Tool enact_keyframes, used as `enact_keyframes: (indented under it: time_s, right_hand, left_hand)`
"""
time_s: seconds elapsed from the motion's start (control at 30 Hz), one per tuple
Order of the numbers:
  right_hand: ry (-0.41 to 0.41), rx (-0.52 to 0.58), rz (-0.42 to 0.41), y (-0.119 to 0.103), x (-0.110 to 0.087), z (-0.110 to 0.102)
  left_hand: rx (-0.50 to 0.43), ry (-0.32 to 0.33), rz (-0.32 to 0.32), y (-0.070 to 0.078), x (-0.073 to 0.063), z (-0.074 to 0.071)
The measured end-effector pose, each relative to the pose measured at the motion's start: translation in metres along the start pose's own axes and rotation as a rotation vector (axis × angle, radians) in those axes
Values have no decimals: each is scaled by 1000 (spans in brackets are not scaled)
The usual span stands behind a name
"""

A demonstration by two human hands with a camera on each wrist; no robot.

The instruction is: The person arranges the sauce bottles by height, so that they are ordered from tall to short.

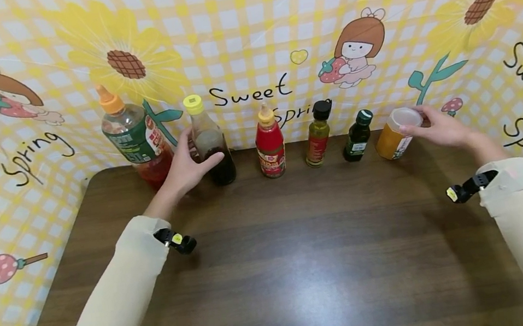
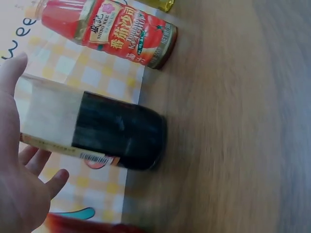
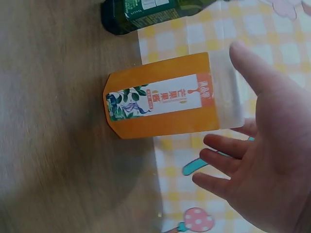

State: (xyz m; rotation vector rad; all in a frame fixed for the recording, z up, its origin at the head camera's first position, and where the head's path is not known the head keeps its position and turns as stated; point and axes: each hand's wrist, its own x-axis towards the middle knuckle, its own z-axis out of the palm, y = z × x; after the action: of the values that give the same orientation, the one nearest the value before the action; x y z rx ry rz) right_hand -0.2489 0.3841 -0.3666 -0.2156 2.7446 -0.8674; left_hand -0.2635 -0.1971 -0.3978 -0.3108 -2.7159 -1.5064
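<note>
In the head view my left hand (image 1: 185,164) is at a soy sauce bottle (image 1: 213,153) with a yellow cap. The left wrist view shows the thumb and loosely spread fingers on either side of the dark-filled bottle (image 2: 116,131), with a small gap at the thumb. On the far right, my right hand (image 1: 442,128) pinches the whitish lid of an orange mango jam jar (image 1: 392,140) between thumb and index finger. Its other fingers hang loose below the jar (image 3: 165,99) in the right wrist view. Both containers stand upright on the table.
A large chili sauce bottle (image 1: 137,141) stands left of my left hand. Between my hands are a red ketchup bottle (image 1: 271,148), a small oil bottle (image 1: 318,139) and a dark green bottle (image 1: 357,139). Patterned cloth (image 1: 244,33) hangs behind the wooden table (image 1: 294,258).
</note>
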Motion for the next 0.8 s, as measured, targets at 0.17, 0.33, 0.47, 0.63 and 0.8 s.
enact_keyframes:
  time_s: [0.17, 0.33, 0.47, 0.63, 0.8]
  right_hand:
    - [5, -49, -20, -10, -10, -8]
    - [0, -104, -12, -23, -24, -19]
    - [4, -138, -15, -32, -32, -26]
    - [-1, -164, -42, -39, -41, -31]
    - [17, -199, -96, -47, -52, -32]
  left_hand:
    - [75, -50, 97, 5, -11, -16]
    - [149, -84, 134, 15, -24, -30]
    - [190, -112, 164, 26, -34, -37]
    - [250, -153, 218, 40, -50, -49]
    - [278, -159, 253, 53, -69, -69]
